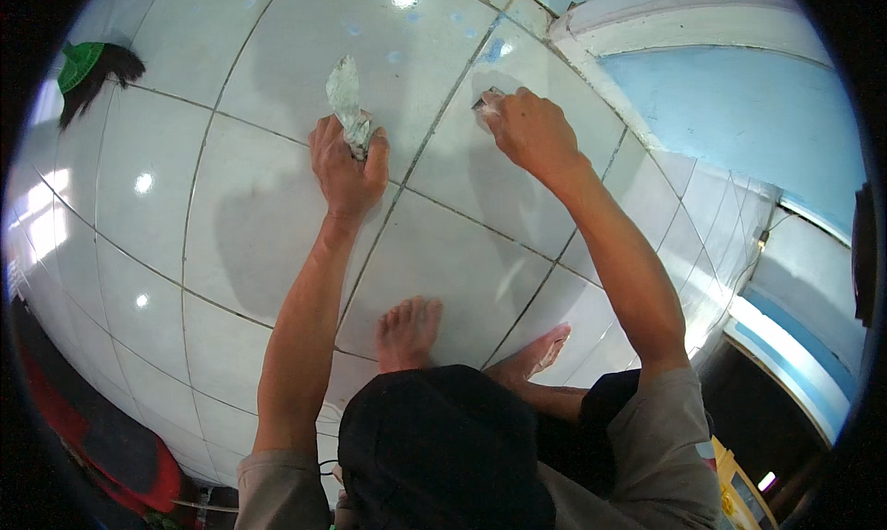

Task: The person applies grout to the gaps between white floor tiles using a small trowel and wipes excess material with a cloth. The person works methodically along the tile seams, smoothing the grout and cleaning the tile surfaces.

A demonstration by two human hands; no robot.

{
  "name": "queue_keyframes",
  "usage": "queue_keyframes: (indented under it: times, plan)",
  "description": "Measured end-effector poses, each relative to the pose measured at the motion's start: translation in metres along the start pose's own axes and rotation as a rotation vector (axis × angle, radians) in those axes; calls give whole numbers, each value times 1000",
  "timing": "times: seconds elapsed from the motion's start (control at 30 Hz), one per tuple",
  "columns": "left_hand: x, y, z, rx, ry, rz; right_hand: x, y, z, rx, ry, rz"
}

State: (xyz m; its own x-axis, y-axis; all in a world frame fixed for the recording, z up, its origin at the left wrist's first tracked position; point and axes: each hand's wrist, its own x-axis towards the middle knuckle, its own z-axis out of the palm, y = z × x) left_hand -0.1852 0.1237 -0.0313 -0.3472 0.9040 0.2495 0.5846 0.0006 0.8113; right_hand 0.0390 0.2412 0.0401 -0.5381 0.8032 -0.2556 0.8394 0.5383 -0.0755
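Observation:
Over the white tiled floor [277, 243], my left hand [349, 177] is closed round a crumpled, whitish plastic packet [344, 91]. The packet's long end sticks up past my fingers, and its lower part is hidden in my grip. Farther right, my right hand [538, 134] pinches a small flat piece with a dark edge [486, 99] low against a tile; its exact kind is too small to tell. Just beyond that hand is a blue smear [496, 49] on the tiles.
My bare feet [408, 331] stand on the tiles nearer to me. A green broom head with dark bristles [81, 66] lies at the far left. A light blue door or wall panel [739, 133] and its white frame border the floor on the right. Red-and-black fabric [120, 447] is at lower left.

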Motion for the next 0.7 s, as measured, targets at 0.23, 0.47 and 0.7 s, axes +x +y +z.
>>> queue_keyframes:
  times: [0.23,0.47,0.7]
  plan:
    - [3,2,4,-26,61,24,1,19,1,5,28,20]
    - [6,6,4,-8,69,13,23,80,-10,-167,-67,-85]
    - [3,-1,3,-42,76,35,64,73,-26,-106,8,-179]
